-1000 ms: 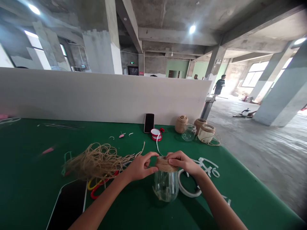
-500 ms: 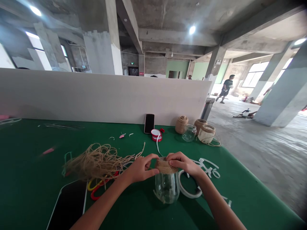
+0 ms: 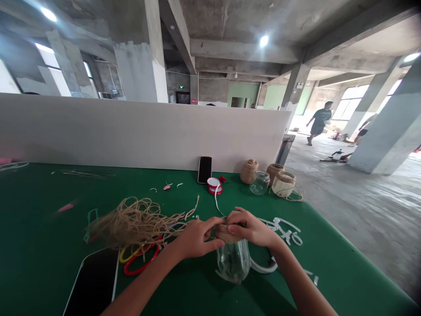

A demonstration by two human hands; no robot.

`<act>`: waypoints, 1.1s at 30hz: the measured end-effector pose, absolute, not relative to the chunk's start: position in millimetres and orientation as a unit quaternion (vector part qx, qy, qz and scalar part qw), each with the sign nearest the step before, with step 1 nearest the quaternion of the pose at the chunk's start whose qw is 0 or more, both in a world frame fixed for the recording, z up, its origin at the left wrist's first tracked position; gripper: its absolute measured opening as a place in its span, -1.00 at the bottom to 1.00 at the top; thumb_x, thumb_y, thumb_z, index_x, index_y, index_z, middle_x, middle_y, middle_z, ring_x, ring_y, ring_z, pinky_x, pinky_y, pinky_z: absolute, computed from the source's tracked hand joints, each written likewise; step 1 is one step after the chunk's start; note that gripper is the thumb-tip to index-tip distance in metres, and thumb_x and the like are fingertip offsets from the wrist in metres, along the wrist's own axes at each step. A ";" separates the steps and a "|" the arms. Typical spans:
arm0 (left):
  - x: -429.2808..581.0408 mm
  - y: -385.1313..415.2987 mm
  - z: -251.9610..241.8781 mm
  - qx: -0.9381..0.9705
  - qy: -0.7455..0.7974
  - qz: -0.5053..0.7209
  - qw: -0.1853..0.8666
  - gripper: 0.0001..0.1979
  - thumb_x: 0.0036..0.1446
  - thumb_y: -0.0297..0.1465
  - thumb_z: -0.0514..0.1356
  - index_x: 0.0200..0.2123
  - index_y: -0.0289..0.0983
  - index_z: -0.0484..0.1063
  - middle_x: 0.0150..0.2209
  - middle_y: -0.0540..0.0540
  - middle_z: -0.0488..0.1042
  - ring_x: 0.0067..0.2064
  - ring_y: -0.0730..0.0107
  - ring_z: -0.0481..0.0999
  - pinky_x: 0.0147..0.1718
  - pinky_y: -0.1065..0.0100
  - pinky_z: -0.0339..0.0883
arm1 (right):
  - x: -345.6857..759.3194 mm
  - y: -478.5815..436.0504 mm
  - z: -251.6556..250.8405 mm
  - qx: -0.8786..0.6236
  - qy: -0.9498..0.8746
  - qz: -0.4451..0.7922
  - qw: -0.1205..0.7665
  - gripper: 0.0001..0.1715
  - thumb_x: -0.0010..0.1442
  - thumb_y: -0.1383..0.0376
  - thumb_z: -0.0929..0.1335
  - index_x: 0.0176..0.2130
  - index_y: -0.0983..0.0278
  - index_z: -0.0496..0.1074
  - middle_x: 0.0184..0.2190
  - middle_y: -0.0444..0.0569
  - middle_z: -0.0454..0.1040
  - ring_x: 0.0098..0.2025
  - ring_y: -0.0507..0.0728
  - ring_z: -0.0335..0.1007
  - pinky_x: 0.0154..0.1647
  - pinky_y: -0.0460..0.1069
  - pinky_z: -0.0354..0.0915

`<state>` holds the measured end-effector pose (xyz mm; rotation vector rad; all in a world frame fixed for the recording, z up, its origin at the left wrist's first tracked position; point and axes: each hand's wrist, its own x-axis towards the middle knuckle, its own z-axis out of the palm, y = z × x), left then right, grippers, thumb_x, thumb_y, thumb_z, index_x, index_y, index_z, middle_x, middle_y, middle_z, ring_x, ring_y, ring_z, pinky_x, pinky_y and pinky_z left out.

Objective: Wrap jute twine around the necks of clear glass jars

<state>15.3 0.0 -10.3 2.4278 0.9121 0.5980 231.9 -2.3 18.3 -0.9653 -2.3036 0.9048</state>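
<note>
A clear glass jar [image 3: 234, 261] stands in front of me, slightly tilted, with brown twine [image 3: 226, 233] wound around its neck. My left hand [image 3: 201, 237] grips the wrapped neck from the left, thumb at the front and fingers near the rim. From the right, my right hand [image 3: 248, 226] closes over the rim and twine. The fingers partly cover the jar's mouth. A loose pile of twine [image 3: 131, 224] lies to the left, over scissors with red and yellow handles [image 3: 141, 263]. Behind the jar sits a red-rimmed spool of white tape [image 3: 215, 185], its strip running toward the jar.
Twine-wrapped jars [image 3: 249, 171] and a bare glass jar [image 3: 259, 183] stand at the back right. A phone [image 3: 205, 169] leans on the white partition [image 3: 144, 131]. A white ring [image 3: 263, 267] and tape scraps [image 3: 286, 230] lie right; a dark tablet-like device [image 3: 94, 285] lies front left. A person [image 3: 319, 120] walks beyond.
The jar has shifted slightly right and toward me and tilted, with both hands still on its neck. In the background, the walking person has moved right and another person appears by the pillar.
</note>
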 end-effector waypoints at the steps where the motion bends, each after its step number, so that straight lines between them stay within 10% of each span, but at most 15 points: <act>1: 14.6 1.2 -10.7 0.886 0.330 0.218 0.242 -0.54 0.12 -0.14 0.10 0.06 -0.17 0.20 -0.59 0.12 0.13 -0.57 0.51 0.15 -0.58 0.50 -0.09 | 233.7 -1.0 17.8 -0.356 -0.836 0.340 0.244 -0.67 0.21 0.12 0.26 -0.42 0.28 0.42 -0.36 -0.08 0.40 -0.24 0.10 0.33 0.21 0.19 -0.28; 16: 9.1 3.8 -5.0 0.878 0.354 0.212 0.243 -0.58 0.13 -0.22 0.09 0.06 -0.14 0.19 -0.60 0.13 0.09 -0.57 0.51 0.13 -0.57 0.49 -0.09 | 238.4 -1.8 22.3 -0.371 -0.839 0.343 0.203 -0.66 0.21 0.10 0.25 -0.44 0.29 0.36 -0.37 -0.11 0.36 -0.22 0.11 0.32 0.20 0.22 -0.33; 27: 20.7 -6.9 -9.1 0.872 0.357 0.241 0.231 -0.65 0.09 -0.26 0.12 -0.04 -0.18 0.23 -0.61 0.14 0.09 -0.58 0.52 0.14 -0.59 0.49 -0.10 | 214.2 -32.4 45.3 -0.439 -0.880 0.110 0.145 -0.73 0.16 0.08 0.28 -0.25 0.21 0.36 -0.44 -0.11 0.43 -0.27 0.15 0.35 0.14 0.30 -0.28; 33: 9.4 -4.9 9.0 0.871 0.341 0.258 0.244 -0.62 0.12 -0.29 0.08 0.03 -0.14 0.21 -0.35 0.00 0.37 -0.35 0.40 0.37 -0.38 0.44 0.20 | 217.8 -39.0 45.8 -0.438 -0.880 0.127 0.133 -0.90 0.20 0.26 0.23 -0.25 0.21 0.29 -0.41 -0.14 0.42 -0.29 0.12 0.35 0.12 0.31 -0.25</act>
